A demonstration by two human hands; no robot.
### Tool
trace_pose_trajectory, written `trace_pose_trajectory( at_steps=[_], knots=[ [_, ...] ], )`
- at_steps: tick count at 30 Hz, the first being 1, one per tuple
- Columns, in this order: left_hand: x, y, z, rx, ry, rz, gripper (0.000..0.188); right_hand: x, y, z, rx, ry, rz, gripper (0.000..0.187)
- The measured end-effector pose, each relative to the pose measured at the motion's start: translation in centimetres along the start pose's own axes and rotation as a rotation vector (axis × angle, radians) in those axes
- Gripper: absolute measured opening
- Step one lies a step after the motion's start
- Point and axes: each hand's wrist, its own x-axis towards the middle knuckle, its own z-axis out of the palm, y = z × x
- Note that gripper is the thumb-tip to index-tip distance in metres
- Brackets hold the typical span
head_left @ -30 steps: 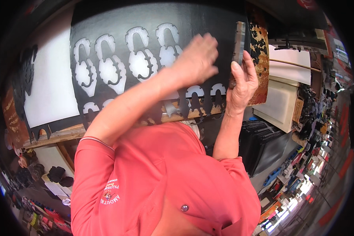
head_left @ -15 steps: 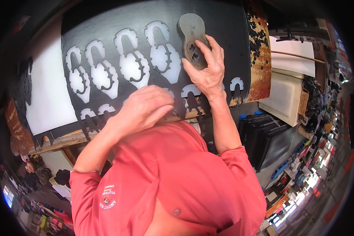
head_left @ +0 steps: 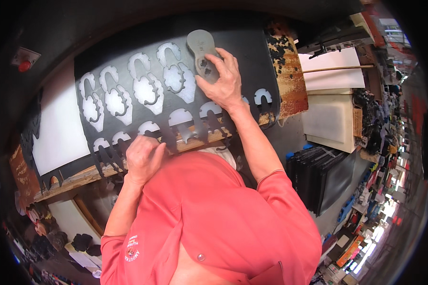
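Right hand on the grey block, at the right part of the black sheet

My right hand [head_left: 219, 71] grasps the lower end of a grey, sole-shaped block with small dark holes in its face [head_left: 201, 43], thumb along its left side and fingers over the right. The block is over the right-hand part of a wide black flexible sheet with shaped cut-outs [head_left: 252, 57], just beside the last of the openings; whether it lies flat on the sheet or is lifted a little, I cannot tell.

My left hand [head_left: 143, 159] is at the near edge of the sheet, left of its middle, fingers loosely curled. I cannot tell whether they grip anything, since their undersides are hidden.

Across the sheet, left of the block, runs a row of four tall white-showing openings [head_left: 147, 95], each an arch above a pointed oval. Along the sheet's near edge is a row of whitish arches [head_left: 180, 116], with black prongs hanging below them.

Left of the sheet is a smooth white panel [head_left: 57, 128]; right of it, a rust-patched metal plate with black flecks [head_left: 290, 90]. Below the sheet's near edge shows the wooden front of the counter [head_left: 73, 181]. Well to the right of the sheet and nearer to me stands a stack of black sheets [head_left: 318, 175], and beyond the rusty plate a cream-coloured box-like block [head_left: 328, 118].
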Motion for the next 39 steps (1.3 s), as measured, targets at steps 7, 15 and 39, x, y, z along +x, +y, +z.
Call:
trace_pose_trajectory(
  at_steps=[7,15,39],
  knots=[
    [-0.5,0.0,0.3,0.125,0.139,0.034,0.023,0.4,-1.7,-1.7,0.037,0.096,-0.012,0.052],
    [-1.1,0.1,0.3,0.222,0.288,-0.064,0.025,6.3,-10.0,-5.1,0.331,0.331,-0.29,0.011],
    [-1.2,1.3,1.7,0.381,0.203,-0.052,0.019,-10.8,-4.8,-3.8,0.128,0.033,-0.207,0.003]
  ],
)
